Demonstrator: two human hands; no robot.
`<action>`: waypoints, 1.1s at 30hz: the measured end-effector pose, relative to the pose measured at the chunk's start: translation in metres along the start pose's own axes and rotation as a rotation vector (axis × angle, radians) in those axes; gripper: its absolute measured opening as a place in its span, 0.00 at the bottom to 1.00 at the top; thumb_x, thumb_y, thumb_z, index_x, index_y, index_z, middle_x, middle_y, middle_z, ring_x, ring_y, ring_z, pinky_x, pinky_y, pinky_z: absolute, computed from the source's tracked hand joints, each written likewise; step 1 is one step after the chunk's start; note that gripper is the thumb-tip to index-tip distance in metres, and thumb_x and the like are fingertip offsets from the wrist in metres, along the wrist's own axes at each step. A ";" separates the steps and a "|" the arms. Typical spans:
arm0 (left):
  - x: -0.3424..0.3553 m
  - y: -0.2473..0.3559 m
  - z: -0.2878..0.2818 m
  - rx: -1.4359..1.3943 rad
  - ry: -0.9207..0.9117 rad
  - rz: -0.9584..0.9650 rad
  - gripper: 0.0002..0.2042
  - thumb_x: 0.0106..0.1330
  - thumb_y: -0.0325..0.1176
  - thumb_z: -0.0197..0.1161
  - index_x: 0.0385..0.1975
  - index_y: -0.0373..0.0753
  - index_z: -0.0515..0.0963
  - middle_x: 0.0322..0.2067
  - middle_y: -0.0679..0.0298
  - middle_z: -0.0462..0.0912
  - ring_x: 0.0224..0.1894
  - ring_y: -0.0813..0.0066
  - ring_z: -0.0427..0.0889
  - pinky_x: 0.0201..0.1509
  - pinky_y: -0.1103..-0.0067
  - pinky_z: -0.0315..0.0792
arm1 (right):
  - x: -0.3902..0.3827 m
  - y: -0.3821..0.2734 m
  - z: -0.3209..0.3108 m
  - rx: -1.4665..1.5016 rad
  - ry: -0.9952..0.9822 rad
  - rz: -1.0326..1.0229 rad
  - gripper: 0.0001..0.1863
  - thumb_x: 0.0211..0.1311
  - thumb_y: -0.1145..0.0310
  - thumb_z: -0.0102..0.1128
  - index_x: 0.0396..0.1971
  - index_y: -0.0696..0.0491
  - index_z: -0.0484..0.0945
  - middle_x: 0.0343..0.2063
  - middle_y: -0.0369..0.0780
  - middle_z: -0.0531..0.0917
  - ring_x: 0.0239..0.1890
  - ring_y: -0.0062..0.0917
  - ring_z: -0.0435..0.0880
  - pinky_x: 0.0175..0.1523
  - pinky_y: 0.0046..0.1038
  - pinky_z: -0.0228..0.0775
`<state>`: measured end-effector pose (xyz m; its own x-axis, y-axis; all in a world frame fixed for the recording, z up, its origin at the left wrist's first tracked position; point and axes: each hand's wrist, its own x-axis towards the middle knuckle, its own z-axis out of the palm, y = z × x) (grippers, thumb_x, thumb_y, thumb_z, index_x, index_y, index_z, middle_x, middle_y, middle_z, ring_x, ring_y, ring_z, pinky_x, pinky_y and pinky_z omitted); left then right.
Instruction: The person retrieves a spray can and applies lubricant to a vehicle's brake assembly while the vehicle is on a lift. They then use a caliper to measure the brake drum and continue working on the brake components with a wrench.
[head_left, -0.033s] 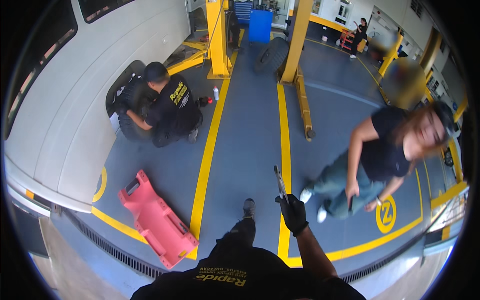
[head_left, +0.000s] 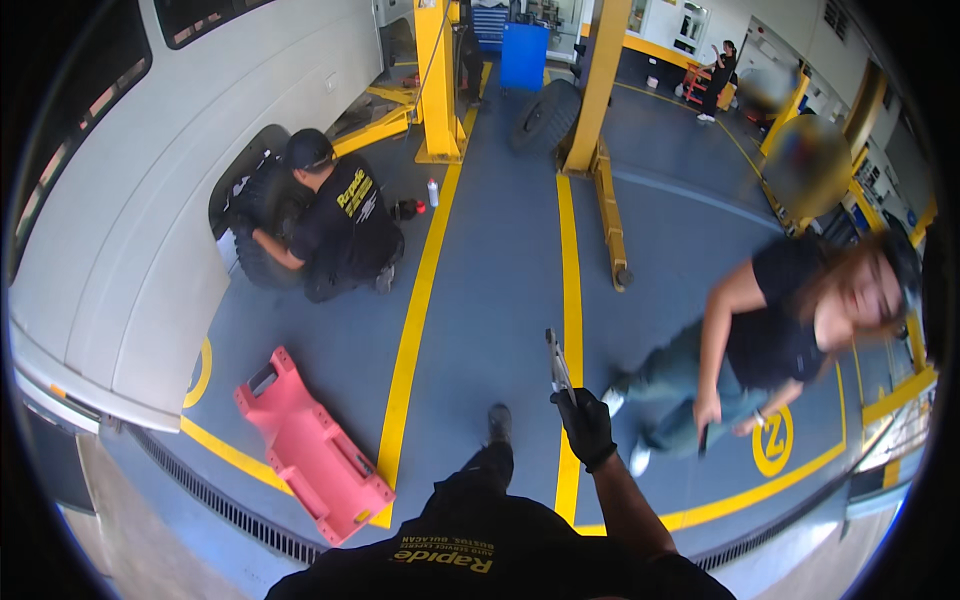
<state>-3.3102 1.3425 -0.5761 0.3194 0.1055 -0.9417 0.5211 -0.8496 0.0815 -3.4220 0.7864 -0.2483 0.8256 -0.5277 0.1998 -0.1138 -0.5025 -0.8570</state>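
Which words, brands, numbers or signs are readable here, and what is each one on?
Wording described, not copied:
Upside-down yellow lettering, readable: wearer's black shirt.
Yellow lettering, large line readable, smaller lines not: crouching co-worker's black shirt.
One yellow character, readable: inside the right floor ring.
Small yellow label, too small to read: pink creeper.
Left ring, partly visible: nothing readable.

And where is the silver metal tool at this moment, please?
In the head view, the silver metal tool is just right of centre, held in the black-gloved right hand, seen partly against the yellow painted floor line.
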 end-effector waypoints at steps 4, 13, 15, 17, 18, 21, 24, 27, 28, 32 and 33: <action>0.046 0.149 0.013 -0.019 -0.017 0.087 0.31 0.70 0.53 0.58 0.66 0.38 0.70 0.51 0.46 0.82 0.61 0.54 0.78 0.71 0.62 0.65 | 0.167 0.045 0.000 -0.025 -0.094 0.063 0.08 0.73 0.67 0.61 0.42 0.55 0.83 0.28 0.42 0.83 0.25 0.31 0.83 0.29 0.29 0.74; 0.035 0.754 -0.139 0.578 0.769 1.726 0.12 0.68 0.28 0.61 0.50 0.40 0.81 0.45 0.56 0.84 0.50 0.55 0.82 0.57 0.65 0.77 | 0.477 0.159 -0.051 -0.050 -0.061 0.180 0.13 0.75 0.63 0.58 0.44 0.56 0.85 0.23 0.36 0.82 0.22 0.19 0.79 0.29 0.26 0.72; 0.029 0.855 -0.163 0.314 0.550 1.479 0.10 0.71 0.30 0.59 0.49 0.41 0.81 0.42 0.58 0.84 0.48 0.57 0.83 0.55 0.65 0.79 | 0.544 0.186 -0.056 -0.003 -0.014 0.345 0.15 0.76 0.61 0.57 0.42 0.57 0.86 0.20 0.34 0.80 0.21 0.15 0.77 0.28 0.23 0.69; 0.071 0.925 -0.174 0.315 0.533 1.357 0.10 0.74 0.34 0.57 0.48 0.41 0.81 0.39 0.58 0.85 0.44 0.58 0.85 0.52 0.64 0.79 | 0.611 0.241 -0.059 -0.018 -0.007 0.348 0.15 0.75 0.60 0.59 0.42 0.58 0.85 0.20 0.36 0.81 0.21 0.16 0.78 0.28 0.24 0.71; 0.115 0.930 -0.185 0.523 0.735 1.442 0.10 0.75 0.36 0.56 0.47 0.41 0.81 0.37 0.58 0.85 0.41 0.58 0.85 0.50 0.64 0.79 | 0.656 0.261 -0.057 -0.007 -0.038 0.333 0.15 0.75 0.60 0.61 0.42 0.58 0.85 0.20 0.37 0.81 0.21 0.17 0.78 0.28 0.25 0.72; 0.213 0.938 -0.206 0.265 0.400 0.543 0.28 0.74 0.61 0.52 0.38 0.37 0.83 0.33 0.50 0.86 0.38 0.54 0.86 0.50 0.62 0.80 | 0.797 0.290 -0.049 0.026 -0.109 0.176 0.14 0.75 0.62 0.60 0.41 0.58 0.84 0.22 0.38 0.82 0.20 0.19 0.78 0.28 0.26 0.72; 0.193 0.962 -0.175 -0.290 -0.511 0.047 0.23 0.75 0.60 0.53 0.36 0.47 0.83 0.19 0.69 0.77 0.17 0.68 0.73 0.25 0.66 0.72 | 0.919 0.324 -0.068 -0.146 -0.032 -0.065 0.13 0.76 0.62 0.60 0.39 0.58 0.84 0.24 0.39 0.82 0.21 0.22 0.78 0.28 0.27 0.71; 0.193 1.007 -0.234 -0.187 -0.158 -0.065 0.22 0.75 0.59 0.54 0.37 0.46 0.82 0.20 0.67 0.77 0.18 0.67 0.74 0.26 0.66 0.73 | 1.051 0.309 -0.065 -0.020 -0.105 0.208 0.14 0.75 0.61 0.59 0.41 0.57 0.85 0.24 0.38 0.81 0.22 0.21 0.79 0.29 0.26 0.72; 0.197 1.032 -0.256 -0.221 -0.094 -0.079 0.22 0.74 0.59 0.55 0.37 0.45 0.82 0.20 0.66 0.77 0.18 0.66 0.75 0.26 0.66 0.73 | 1.102 0.311 -0.056 -0.020 -0.154 0.201 0.14 0.76 0.61 0.58 0.41 0.57 0.86 0.22 0.36 0.80 0.22 0.20 0.79 0.30 0.26 0.71; 0.233 1.175 -0.350 -0.262 0.018 -0.071 0.22 0.74 0.59 0.56 0.37 0.44 0.82 0.20 0.64 0.78 0.19 0.65 0.77 0.27 0.65 0.74 | 1.269 0.388 -0.011 -0.164 -0.201 -0.161 0.14 0.75 0.60 0.60 0.43 0.56 0.84 0.25 0.40 0.83 0.23 0.24 0.81 0.31 0.28 0.75; 0.247 1.211 -0.365 -0.271 0.028 -0.069 0.22 0.74 0.59 0.56 0.37 0.44 0.82 0.21 0.63 0.79 0.19 0.64 0.78 0.27 0.65 0.75 | 1.311 0.397 0.003 -0.332 -0.256 -0.178 0.14 0.74 0.60 0.61 0.41 0.57 0.84 0.26 0.42 0.84 0.24 0.28 0.84 0.32 0.30 0.76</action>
<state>-2.3117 0.5279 -0.5908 0.2959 0.1758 -0.9389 0.7340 -0.6709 0.1057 -2.3835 -0.1026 -0.3277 0.9535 -0.2484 0.1704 -0.0948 -0.7844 -0.6130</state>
